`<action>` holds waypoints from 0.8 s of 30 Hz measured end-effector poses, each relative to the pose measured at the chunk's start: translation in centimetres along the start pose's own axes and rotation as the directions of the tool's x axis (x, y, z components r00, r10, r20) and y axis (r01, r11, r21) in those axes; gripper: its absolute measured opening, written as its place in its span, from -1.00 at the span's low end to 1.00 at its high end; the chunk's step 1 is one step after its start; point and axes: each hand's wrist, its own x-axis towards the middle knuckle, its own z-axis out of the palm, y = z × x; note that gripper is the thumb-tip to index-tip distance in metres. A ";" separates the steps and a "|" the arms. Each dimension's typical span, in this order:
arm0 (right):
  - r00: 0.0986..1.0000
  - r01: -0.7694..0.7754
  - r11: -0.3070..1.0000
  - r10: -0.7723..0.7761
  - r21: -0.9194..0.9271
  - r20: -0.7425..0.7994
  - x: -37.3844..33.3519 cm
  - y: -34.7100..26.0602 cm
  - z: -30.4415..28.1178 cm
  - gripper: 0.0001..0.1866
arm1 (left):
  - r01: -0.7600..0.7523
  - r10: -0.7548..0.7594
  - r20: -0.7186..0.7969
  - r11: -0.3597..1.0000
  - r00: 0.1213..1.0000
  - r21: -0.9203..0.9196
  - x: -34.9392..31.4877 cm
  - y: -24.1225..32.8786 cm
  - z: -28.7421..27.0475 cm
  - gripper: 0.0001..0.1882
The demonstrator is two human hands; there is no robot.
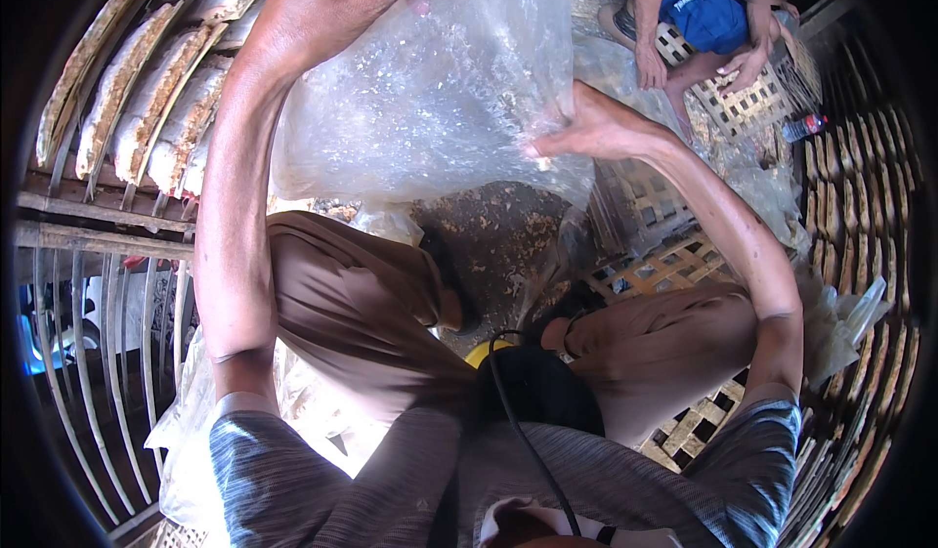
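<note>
A large clear plastic bag (430, 108), dusted with white crumbs, is stretched out in front of my knees. Its upper left part is gripped by my left hand (337, 11), whose thumb lies along the top; the other fingers are partly behind the plastic or cut off by the picture's edge. Lower down on the right side, my right hand (591, 130) pinches the bag between thumb and fingers. Crumbs cluster near that thumb. Below the bag's lower edge, crumbs are scattered over the dark floor (489, 226).
Bamboo racks bearing split, crusted pieces (137, 89) stand at the left. More slatted racks (870, 196) line the right. Woven bamboo trays (674, 270) lie by my right leg. Opposite, a person in blue shorts (699, 6) sits near a bottle (804, 128). Loose plastic (835, 328) lies at the right.
</note>
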 end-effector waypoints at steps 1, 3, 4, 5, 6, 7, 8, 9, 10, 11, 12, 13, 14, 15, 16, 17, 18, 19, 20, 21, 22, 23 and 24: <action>1.000 0.006 1.000 -0.006 0.002 0.030 -0.1 -0.2 -0.2 -0.43 | 0.031 -0.031 -0.015 1.000 0.999 -0.005 0.0 -0.2 -0.2 -0.86; 0.982 -0.112 0.990 0.096 0.088 0.162 0.2 -0.4 -1.5 -0.42 | 0.056 -0.057 -0.033 0.998 0.998 -0.013 0.0 -0.4 -0.5 -0.86; 0.983 -0.122 0.981 0.098 0.152 0.155 0.4 -0.7 -1.7 -0.42 | 0.052 -0.052 -0.027 0.998 0.998 -0.022 0.0 -0.5 -0.5 -0.86; 0.984 -0.131 0.968 0.101 0.215 0.147 0.9 -1.0 -1.7 -0.41 | 0.047 -0.047 -0.021 0.998 0.999 -0.031 -0.1 -0.6 -0.4 -0.86; 0.985 -0.139 0.951 0.104 0.277 0.139 1.1 -1.2 -1.6 -0.40 | 0.002 -0.004 -0.058 0.999 0.998 -0.037 -0.2 -0.8 -0.2 -0.86; 0.991 -0.103 0.970 0.079 0.221 0.112 1.2 -1.7 -1.3 -0.39 | -0.049 0.045 -0.097 0.998 0.994 -0.032 -0.1 -0.9 -0.3 -0.86; 0.978 -0.157 0.980 0.137 0.123 0.160 0.9 -1.7 -1.2 -0.40 | -0.099 0.095 -0.136 0.995 0.986 -0.024 0.0 -0.8 -0.4 -0.86; 0.959 -0.206 0.978 0.197 0.020 0.202 0.6 -1.5 -1.0 -0.41 | -0.084 0.081 -0.093 0.996 0.992 -0.033 0.2 -0.5 -1.5 -0.85; 0.936 -0.243 0.966 0.258 -0.089 0.239 0.4 -1.1 -0.8 -0.41 | -0.051 0.049 -0.117 0.999 0.992 -0.011 0.1 -0.7 -2.2 -0.84; 0.970 -0.163 0.986 0.169 -0.045 0.174 0.0 0.1 -0.4 -0.43 | -0.015 0.015 -0.141 1.000 0.990 0.004 0.1 -1.1 -2.5 -0.83; 0.992 -0.071 0.997 0.072 -0.015 0.104 -0.3 1.2 -0.1 -0.45 | 0.021 -0.018 -0.166 1.000 0.986 0.018 0.1 -1.3 -2.6 -0.83; 0.992 -0.064 0.995 0.055 0.073 0.115 0.7 0.7 0.5 -0.47 | 0.040 -0.036 -0.180 0.999 0.983 0.023 -0.7 -0.7 -3.3 -0.81; 0.991 -0.101 0.986 0.087 0.136 0.106 0.3 -0.1 0.1 -0.49 | 0.017 -0.016 -0.162 1.000 0.987 0.005 -0.6 -1.2 -2.9 -0.81; 0.964 -0.209 0.969 0.181 0.130 0.195 0.5 -0.9 -1.1 -0.55 | -0.006 0.004 -0.145 1.000 0.989 -0.014 -0.4 -1.7 -2.5 -0.80; 0.970 -0.172 0.969 0.136 0.174 0.202 1.1 -0.9 -0.8 -0.57 | -0.024 0.025 -0.136 1.000 0.990 0.007 -0.4 -1.3 -3.3 -0.80; 0.974 -0.136 0.966 0.089 0.220 0.209 1.6 -0.6 -0.2 -0.60 | -0.116 0.114 -0.240 0.993 0.964 0.006 -0.7 -1.8 -3.3 -0.81; 0.976 -0.107 0.960 0.052 0.261 0.209 2.1 0.2 0.5 -0.62 | -0.084 0.084 -0.238 0.996 0.968 0.011 -0.8 -1.7 -3.9 -0.81; 0.967 -0.106 0.979 0.060 0.173 0.249 1.1 2.3 0.1 -0.62 | -0.076 0.069 -0.229 0.997 0.971 -0.023 -0.3 -1.8 -3.6 -0.81; 0.954 -0.105 0.991 0.076 0.085 0.289 -0.3 4.8 -0.4 -0.62 | -0.069 0.055 -0.218 0.996 0.974 -0.058 0.2 -2.0 -3.3 -0.81; 0.937 -0.079 0.997 0.069 0.016 0.342 -0.5 6.3 -0.6 -0.63 | -0.041 0.034 -0.245 0.999 0.969 -0.024 0.4 -2.0 -3.3 -0.81; 0.929 -0.079 0.997 0.064 0.024 0.364 0.6 6.5 -0.8 -0.64 | -0.001 0.008 -0.281 1.000 0.960 0.023 0.1 -1.6 -3.8 -0.81; 0.921 -0.081 0.996 0.063 0.031 0.384 1.9 6.6 -0.9 -0.64 | 0.038 -0.015 -0.315 0.997 0.949 0.067 -0.1 -1.3 -4.1 -0.81; 0.908 -0.088 0.996 0.071 0.022 0.414 2.9 6.8 -1.0 -0.64 | -0.040 0.060 -0.353 0.997 0.933 0.064 -0.7 -1.5 -3.7 -0.79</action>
